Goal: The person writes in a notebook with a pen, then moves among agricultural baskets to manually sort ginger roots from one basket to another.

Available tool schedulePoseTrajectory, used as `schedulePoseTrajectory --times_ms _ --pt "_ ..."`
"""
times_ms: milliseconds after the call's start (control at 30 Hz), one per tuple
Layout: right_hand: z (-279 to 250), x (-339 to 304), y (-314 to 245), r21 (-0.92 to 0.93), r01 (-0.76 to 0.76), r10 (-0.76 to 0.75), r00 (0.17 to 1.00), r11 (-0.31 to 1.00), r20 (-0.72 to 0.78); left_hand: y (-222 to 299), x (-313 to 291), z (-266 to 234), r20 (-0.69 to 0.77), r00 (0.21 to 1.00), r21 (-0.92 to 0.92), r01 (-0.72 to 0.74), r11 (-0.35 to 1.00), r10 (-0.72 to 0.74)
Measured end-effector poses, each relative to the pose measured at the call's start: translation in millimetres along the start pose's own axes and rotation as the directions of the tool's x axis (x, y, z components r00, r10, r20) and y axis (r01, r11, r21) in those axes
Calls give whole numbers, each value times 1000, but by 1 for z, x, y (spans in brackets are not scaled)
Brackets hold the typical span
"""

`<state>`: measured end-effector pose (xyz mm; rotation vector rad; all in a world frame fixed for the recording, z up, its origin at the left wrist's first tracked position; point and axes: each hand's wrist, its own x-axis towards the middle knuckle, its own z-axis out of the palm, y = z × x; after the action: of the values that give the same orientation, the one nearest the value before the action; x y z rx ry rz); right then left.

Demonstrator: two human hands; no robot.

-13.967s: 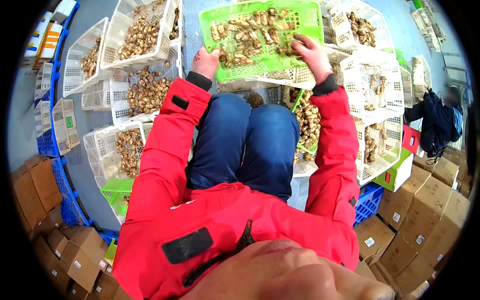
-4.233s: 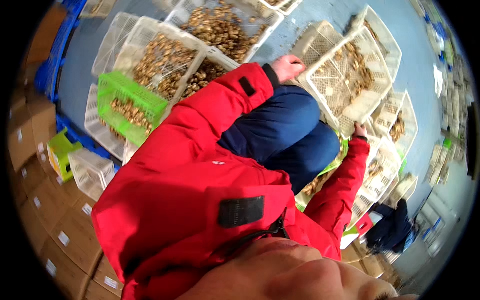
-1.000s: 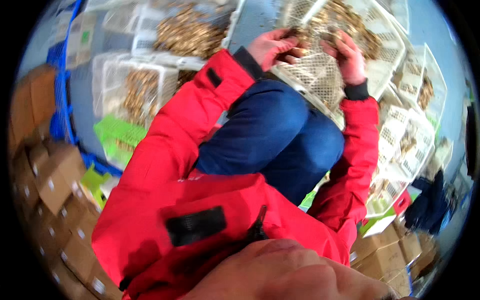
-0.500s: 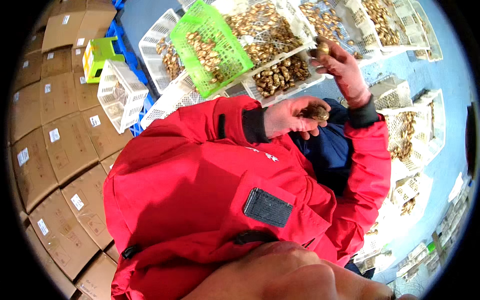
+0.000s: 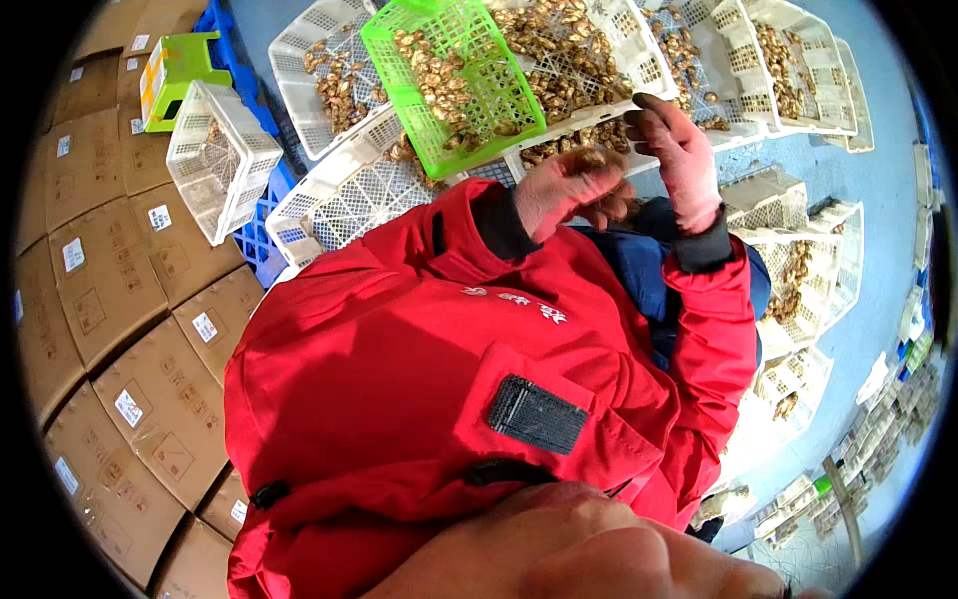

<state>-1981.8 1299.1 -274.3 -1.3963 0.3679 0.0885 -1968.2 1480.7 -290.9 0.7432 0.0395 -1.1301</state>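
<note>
My left hand is closed round a brown, bulb-like lump, partly hidden by the fingers and blurred. Beside it my right hand is raised, its dark-tipped fingers bent and apart, and I see nothing held in it. Both hands hover at the near edge of a white crate full of similar brown lumps. A smaller heap of brown lumps lies just beyond my left hand. To the left, a bright green basket rests tilted over the white crates, with more lumps in it.
Stacked cardboard boxes line the left side. Next to them are a green stool, a white crate on its side and a blue pallet. More white crates of brown lumps stand on the blue floor at right.
My left hand has moved up and left with its lump, and turned. My right hand has come down slightly; the lump between its fingers no longer shows. The view has shifted a little.
</note>
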Motion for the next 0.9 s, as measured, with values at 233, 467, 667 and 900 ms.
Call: schedulePoseTrajectory --times_ms 233,467,667,900 --pt "2 -28 21 -756 292 -496 867 586 -49 -12 56 5 47 999 -136 25 990 -19" --pt "-42 -41 -19 -88 300 -312 905 950 -289 -1 67 46 153 978 114 -163 980 144" --pt "-107 -95 -50 243 551 -460 818 798 -345 -14 81 69 308 950 227 -26 973 -46" --pt "-171 -171 -59 86 686 -543 640 722 -543 -39 90 110 393 898 370 41 928 -197"
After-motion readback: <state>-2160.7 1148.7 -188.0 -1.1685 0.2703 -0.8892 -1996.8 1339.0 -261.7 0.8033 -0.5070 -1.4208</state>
